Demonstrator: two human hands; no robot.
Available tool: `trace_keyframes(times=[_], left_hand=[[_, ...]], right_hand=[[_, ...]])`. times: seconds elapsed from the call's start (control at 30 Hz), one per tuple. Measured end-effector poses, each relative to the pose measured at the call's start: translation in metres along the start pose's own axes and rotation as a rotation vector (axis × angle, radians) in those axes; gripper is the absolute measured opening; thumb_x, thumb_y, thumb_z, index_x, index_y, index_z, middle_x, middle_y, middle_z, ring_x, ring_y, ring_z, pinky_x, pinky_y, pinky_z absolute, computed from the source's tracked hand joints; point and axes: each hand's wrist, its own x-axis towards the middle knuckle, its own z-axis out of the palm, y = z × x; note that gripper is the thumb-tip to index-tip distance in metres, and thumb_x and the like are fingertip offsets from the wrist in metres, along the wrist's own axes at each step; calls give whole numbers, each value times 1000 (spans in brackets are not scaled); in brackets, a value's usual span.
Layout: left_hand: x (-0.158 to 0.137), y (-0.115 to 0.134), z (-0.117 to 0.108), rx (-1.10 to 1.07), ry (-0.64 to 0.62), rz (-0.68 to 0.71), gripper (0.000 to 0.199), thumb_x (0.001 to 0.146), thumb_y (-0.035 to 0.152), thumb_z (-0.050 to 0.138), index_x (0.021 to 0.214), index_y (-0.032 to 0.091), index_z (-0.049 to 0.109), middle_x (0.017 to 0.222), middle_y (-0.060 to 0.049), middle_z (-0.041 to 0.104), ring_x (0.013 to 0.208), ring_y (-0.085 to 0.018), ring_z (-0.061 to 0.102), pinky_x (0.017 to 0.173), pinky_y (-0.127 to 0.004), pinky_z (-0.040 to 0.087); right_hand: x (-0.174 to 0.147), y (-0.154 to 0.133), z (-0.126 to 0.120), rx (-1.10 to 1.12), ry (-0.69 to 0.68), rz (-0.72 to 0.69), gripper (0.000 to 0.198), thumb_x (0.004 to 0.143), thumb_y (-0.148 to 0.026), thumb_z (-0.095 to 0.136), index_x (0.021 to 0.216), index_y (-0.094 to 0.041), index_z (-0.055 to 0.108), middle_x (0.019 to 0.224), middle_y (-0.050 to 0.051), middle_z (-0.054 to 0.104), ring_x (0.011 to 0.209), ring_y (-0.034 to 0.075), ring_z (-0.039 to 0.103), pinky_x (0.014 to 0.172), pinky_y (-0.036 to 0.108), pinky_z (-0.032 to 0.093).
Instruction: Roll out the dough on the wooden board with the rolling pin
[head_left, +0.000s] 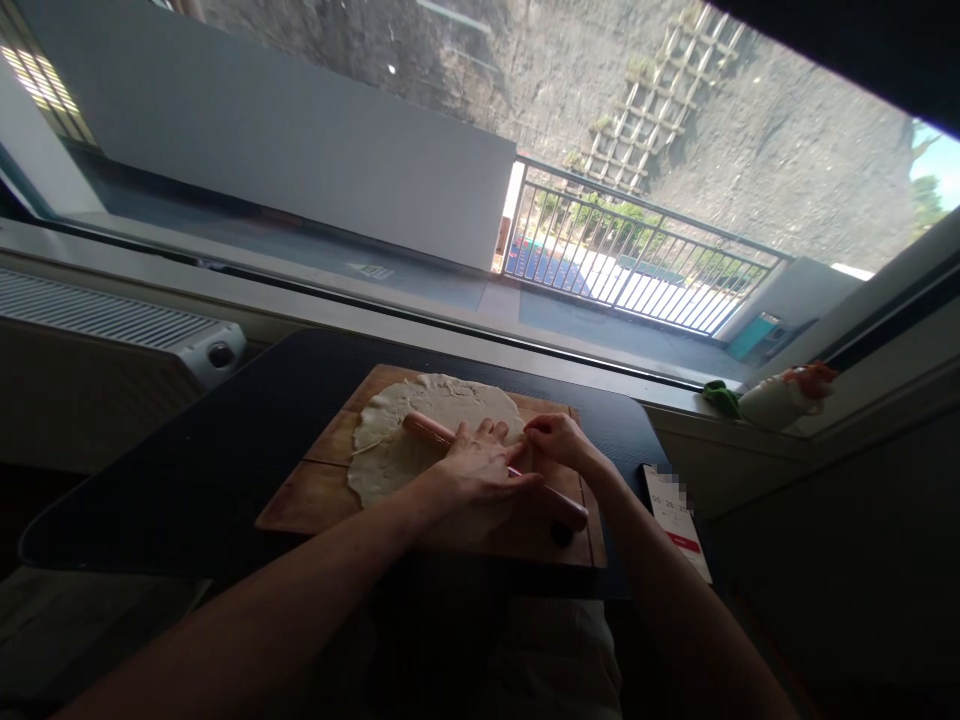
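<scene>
A wide sheet of dough [390, 465] with a ragged edge lies on a wooden board [307, 495]. A pinkish rolling pin [427, 430] slants across it, its near end reaching past the dough on the right. Over the pin's middle rests my left hand [480, 462], palm down, fingers stretched out and apart towards the dough. Just right of it, my right hand [559, 440] is closed in a pinch at the dough's right edge. My left hand and the shade partly cover the dough near me.
The board stands on a dark table [225, 430] below a large window. A phone [675, 525] showing a timer lies at the table's right edge. On the sill at right are a white pot [776, 402] and a green item [721, 398]. A radiator [187, 345] stands left.
</scene>
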Motion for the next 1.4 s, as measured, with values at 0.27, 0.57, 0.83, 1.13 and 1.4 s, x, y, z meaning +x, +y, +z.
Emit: trace_keyframes(times=[0.27, 0.57, 0.83, 1.13, 1.4], left_hand=[[-1, 0, 1, 29, 3, 7, 70, 81, 74, 22, 129, 32, 50, 131, -13, 48, 121, -35, 38, 95, -56, 28], [-3, 1, -2, 14, 1, 6, 72, 79, 76, 22, 125, 29, 53, 130, -13, 49, 120, -36, 39, 96, -54, 28], [-5, 2, -1, 19, -13, -5, 71, 80, 74, 24, 124, 28, 54, 131, -13, 49, 121, -36, 39, 97, -54, 27], [-14, 4, 7, -17, 66, -62, 80, 78, 76, 28, 129, 17, 48, 131, -16, 51, 121, -33, 42, 103, -48, 23], [-16, 4, 9, -7, 72, -45, 83, 79, 76, 25, 130, 15, 48, 133, -18, 49, 124, -33, 40, 105, -52, 20]], right_hand=[[9, 1, -3, -41, -78, 47, 16, 78, -27, 58, 83, -19, 71, 78, 1, 69, 66, 11, 57, 58, 20, 40], [18, 6, -11, -90, -128, 115, 29, 80, -45, 57, 81, -19, 71, 70, 0, 65, 60, 10, 52, 54, 21, 36], [15, 3, -8, -78, -132, 128, 34, 80, -50, 58, 84, -19, 69, 72, 1, 66, 60, 10, 54, 52, 20, 36], [12, 5, -10, -85, -156, 104, 28, 78, -45, 64, 87, -18, 69, 84, 3, 67, 67, 11, 56, 54, 20, 38], [13, 9, -14, -87, -199, 98, 27, 77, -42, 66, 85, -17, 69, 78, 2, 67, 62, 10, 55, 54, 20, 38]])
